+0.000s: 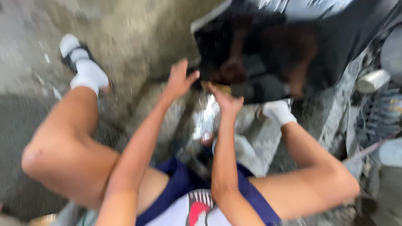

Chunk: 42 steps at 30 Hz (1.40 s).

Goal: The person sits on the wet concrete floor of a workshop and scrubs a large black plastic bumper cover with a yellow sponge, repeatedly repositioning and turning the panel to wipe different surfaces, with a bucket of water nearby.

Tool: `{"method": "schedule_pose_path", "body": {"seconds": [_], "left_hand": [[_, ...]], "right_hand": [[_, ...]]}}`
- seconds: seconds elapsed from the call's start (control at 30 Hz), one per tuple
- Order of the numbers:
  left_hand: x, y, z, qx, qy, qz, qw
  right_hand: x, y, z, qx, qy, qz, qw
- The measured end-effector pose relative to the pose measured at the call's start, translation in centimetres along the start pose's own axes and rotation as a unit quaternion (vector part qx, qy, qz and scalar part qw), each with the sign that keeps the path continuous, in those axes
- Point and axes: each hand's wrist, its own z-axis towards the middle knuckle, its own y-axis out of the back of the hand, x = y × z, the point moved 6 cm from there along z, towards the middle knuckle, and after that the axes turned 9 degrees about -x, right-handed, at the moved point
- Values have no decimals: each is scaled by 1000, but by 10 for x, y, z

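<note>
Glossy black vehicle panel [293,50] sits just beyond both hands; the left hand [179,79] is spread wide, fingertips at its lower edge, and the right hand [226,100], fingers loosely open, touches a small tan piece [222,88] there.

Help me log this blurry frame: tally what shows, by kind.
Hands: 2, the left hand and right hand, both open, reaching toward the panel
White socks: 2
Glossy black panel: 1
Total: 5
</note>
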Motion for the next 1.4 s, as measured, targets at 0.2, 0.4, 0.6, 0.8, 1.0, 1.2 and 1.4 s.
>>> {"method": "schedule_pose_path", "body": {"seconds": [0.2,0.4,0.6,0.8,1.0,1.2,1.4], "left_hand": [[7,-12,-8,88,97,7,991],[7,-23,-5,89,71,39,993],[15,-26,-18,100,114,16,988],[-3,-14,-9,59,72,13,996],[5,-21,-17,69,67,-38,995],[-3,-21,-13,60,53,-24,997],[3,-24,-19,104,130,-28,986]], "right_hand": [[-37,0,2,-8,-22,-43,999],[13,-52,-45,168,-60,-72,981],[19,-23,-38,34,-7,-67,997],[-6,-18,-36,-2,5,-89,996],[71,-47,-72,-17,6,-46,999],[37,-29,-37,2,76,-116,990],[56,-25,-43,-10,106,-151,983]]}}
